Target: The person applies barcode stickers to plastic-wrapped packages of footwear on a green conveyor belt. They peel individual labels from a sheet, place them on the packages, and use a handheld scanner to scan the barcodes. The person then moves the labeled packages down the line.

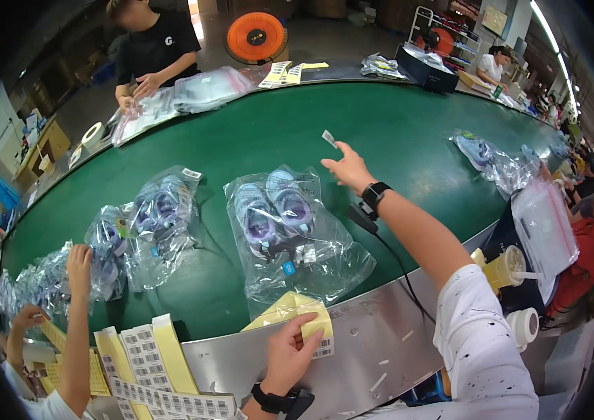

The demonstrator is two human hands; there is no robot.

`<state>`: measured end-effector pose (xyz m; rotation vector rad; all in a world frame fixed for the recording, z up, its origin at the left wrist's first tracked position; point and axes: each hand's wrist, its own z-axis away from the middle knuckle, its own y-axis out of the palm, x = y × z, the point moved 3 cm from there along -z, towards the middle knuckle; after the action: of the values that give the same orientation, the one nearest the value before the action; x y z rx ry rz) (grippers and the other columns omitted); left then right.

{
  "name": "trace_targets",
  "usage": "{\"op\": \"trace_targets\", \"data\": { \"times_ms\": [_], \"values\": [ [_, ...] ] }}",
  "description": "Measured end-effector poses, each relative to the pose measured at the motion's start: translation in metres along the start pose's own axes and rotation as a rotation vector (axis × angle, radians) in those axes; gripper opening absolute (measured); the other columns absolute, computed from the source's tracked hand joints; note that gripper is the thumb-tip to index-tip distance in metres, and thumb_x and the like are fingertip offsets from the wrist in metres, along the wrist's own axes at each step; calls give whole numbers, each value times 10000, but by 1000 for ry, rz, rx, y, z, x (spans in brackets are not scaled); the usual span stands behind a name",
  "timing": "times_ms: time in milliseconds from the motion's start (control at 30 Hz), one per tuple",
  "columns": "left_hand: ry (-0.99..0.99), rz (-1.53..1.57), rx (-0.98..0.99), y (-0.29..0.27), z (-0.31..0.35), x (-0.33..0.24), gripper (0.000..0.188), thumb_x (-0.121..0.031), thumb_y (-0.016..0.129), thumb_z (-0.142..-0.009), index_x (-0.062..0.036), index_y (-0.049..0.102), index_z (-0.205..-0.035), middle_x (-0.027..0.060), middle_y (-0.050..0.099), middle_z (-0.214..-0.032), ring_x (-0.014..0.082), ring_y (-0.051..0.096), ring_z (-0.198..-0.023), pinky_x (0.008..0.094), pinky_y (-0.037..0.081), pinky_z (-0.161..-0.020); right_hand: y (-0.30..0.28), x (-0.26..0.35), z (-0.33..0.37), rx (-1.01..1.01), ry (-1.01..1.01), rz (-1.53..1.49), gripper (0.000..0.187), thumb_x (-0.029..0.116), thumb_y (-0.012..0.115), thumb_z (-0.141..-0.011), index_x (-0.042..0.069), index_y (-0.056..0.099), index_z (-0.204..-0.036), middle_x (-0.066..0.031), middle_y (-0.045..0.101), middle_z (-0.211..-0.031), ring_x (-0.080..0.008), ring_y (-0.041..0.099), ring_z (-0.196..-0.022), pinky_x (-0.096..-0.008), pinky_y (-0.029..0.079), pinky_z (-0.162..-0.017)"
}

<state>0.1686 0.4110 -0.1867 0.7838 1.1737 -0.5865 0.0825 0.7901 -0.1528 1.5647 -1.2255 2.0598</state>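
Note:
My left hand (pixel 291 355) pinches a yellow label backing sheet (pixel 295 308) at the steel front edge; a few barcode labels show at its lower corner. Out over the green belt reaches my right hand (pixel 350 169), a small white barcode label (pixel 329 138) held at its fingertips. Between the hands, a pair of light blue and purple children's shoes (pixel 272 210) lies in a clear plastic bag (pixel 325 262). The right fingers are above and beyond this bag, apart from it. A dark handheld device (pixel 362 218) with a cable sits under my right wrist.
More bagged shoes (pixel 160 217) line the green conveyor belt (pixel 395 140) at left, where another person's hand (pixel 80 269) touches them. Barcode label sheets (pixel 146 357) lie at front left. At right are bagged shoes (pixel 482 157), plastic bags (pixel 546 224) and a drink cup (pixel 503 269).

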Motion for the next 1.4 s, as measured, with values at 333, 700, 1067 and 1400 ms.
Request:
{"op": "trace_targets", "data": {
  "times_ms": [333,700,1067,1400],
  "values": [
    [-20,14,6,3,-1,2,349,0,620,-888,20,545,-1228,85,648,-1048,94,625,-906,218,505,-768,18,-23,8,27,94,-468,856,-78,660,-722,98,266,-1461,-60,619,-799,-143,614,-700,-287,505,-610],
    [35,17,-8,5,-6,3,331,19,617,-886,40,552,-1209,89,641,-1050,106,622,-927,222,503,-784,-25,-47,-2,182,298,-751,211,89,684,-845,-5,594,-1012,-104,610,-949,-206,602,-842,-350,557,-782],
    [21,7,0,6,-4,2,336,16,610,-892,38,543,-1220,90,634,-1072,108,616,-945,220,498,-795,29,-44,-31,381,422,-458,190,71,619,-865,-61,641,-998,-193,681,-959,-255,677,-800,-414,548,-633],
    [18,2,1,7,-7,1,322,-12,606,-902,35,549,-1215,92,641,-1054,98,624,-923,210,506,-771,46,-22,-13,150,198,-334,77,-68,642,-778,-34,596,-831,-154,644,-785,-200,621,-591,-334,548,-554]
  ]
}}
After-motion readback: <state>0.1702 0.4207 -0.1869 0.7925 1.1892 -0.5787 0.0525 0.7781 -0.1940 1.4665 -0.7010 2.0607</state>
